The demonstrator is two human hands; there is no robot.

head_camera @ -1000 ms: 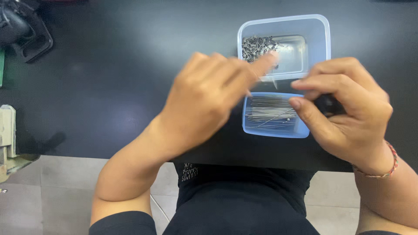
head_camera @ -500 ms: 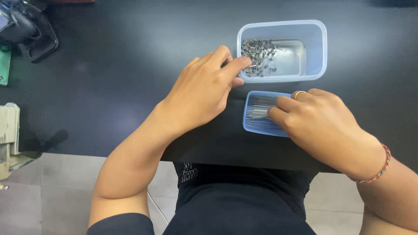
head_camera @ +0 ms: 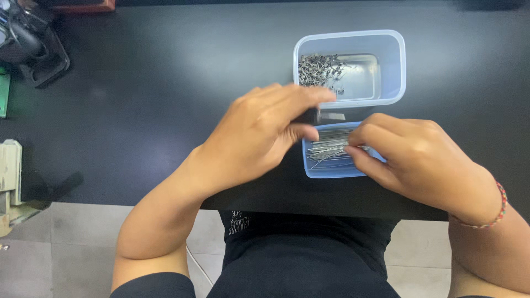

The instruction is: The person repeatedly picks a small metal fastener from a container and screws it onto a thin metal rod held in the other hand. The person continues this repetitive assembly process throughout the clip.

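My left hand (head_camera: 265, 135) hovers over the black table (head_camera: 154, 110), just left of two containers. Its thumb and fingers pinch a small dark part (head_camera: 312, 116) with a pale tip. A small blue tray (head_camera: 323, 170) near the table's front edge holds a bundle of thin straight metal wires (head_camera: 327, 148). My right hand (head_camera: 422, 163) reaches into this tray from the right, thumb and forefinger closed on the wires' ends. Behind it stands a clear plastic tub (head_camera: 395, 66) with a heap of small metal pieces (head_camera: 320, 69) in its left part.
A black device (head_camera: 30, 41) sits at the table's far left corner, with a green board (head_camera: 3, 91) at the left edge. A beige fixture (head_camera: 11, 179) stands off the table to the left, above grey floor tiles.
My left hand drew back from the tub toward the small tray, now pinching the dark part. My right hand shifted so its fingertips close on the wires.
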